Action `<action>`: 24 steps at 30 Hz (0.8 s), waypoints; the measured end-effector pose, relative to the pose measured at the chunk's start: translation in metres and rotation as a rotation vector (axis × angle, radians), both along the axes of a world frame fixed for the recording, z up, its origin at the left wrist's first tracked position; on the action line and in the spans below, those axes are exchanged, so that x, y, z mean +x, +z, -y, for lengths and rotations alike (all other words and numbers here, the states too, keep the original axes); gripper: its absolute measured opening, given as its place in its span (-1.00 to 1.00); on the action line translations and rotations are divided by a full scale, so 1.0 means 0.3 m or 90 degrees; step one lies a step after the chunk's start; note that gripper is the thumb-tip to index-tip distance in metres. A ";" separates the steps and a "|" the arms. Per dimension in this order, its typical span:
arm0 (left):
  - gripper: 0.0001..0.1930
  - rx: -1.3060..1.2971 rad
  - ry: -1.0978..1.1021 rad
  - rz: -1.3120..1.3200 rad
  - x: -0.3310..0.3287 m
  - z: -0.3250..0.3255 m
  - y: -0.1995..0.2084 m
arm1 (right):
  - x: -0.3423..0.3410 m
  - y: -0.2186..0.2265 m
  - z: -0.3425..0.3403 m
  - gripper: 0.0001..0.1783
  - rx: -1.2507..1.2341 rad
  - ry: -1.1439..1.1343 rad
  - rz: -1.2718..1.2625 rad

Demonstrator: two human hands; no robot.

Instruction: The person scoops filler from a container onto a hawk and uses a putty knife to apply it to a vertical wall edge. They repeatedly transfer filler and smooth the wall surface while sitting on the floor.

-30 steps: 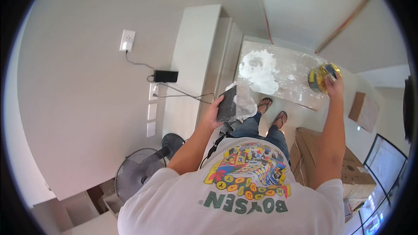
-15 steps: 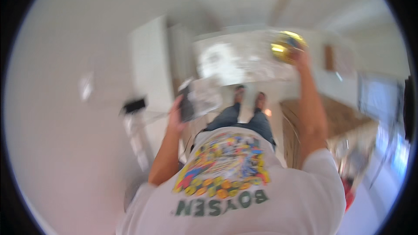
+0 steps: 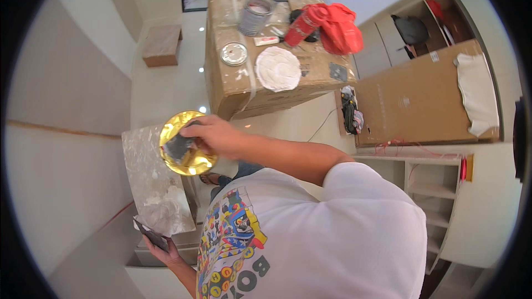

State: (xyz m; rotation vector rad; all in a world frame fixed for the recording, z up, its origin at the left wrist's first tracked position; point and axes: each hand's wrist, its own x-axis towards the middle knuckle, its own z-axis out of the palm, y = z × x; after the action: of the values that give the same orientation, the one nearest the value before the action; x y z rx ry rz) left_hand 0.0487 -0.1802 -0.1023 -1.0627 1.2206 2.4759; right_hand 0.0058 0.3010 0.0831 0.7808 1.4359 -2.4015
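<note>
My right hand (image 3: pixel 213 135) is closed at the right side of a shiny gold round lid-like disc (image 3: pixel 191 169). A dark flat piece (image 3: pixel 178 145) lies across the disc under those fingers; its exact kind I cannot make out. Lower left, my left hand (image 3: pixel 165 252) grips a dark flat plate (image 3: pixel 152 235) with a pale edge. That plate is beside the near end of a white-smeared board or bench top (image 3: pixel 147 171). The gold disc overlaps the board's far end in this view.
A large cardboard box (image 3: pixel 230 86) stands ahead, bearing a paint can (image 3: pixel 256 17), a tin lid (image 3: pixel 234 53), a round white pad-like thing (image 3: pixel 278 68), a red bottle (image 3: pixel 305 25) and a red bag (image 3: pixel 341 27). Shelves (image 3: pixel 432 188) stand at right; a small brown box (image 3: pixel 162 45) sits far left.
My view has swung right, bringing the cardboard box ahead. The right hand with the gold disc now reaches across leftward; the left hand with its plate is lower left.
</note>
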 end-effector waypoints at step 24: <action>-0.62 0.409 -0.569 -0.054 -0.174 -2.125 0.358 | 0.732 0.296 -1.380 -0.68 0.227 -0.323 -0.194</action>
State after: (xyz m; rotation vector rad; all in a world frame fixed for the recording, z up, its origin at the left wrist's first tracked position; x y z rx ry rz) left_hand -0.0034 0.4573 0.0051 -0.1642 0.6009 1.9395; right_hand 0.2253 0.7149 0.1720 0.9917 2.0338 -2.7630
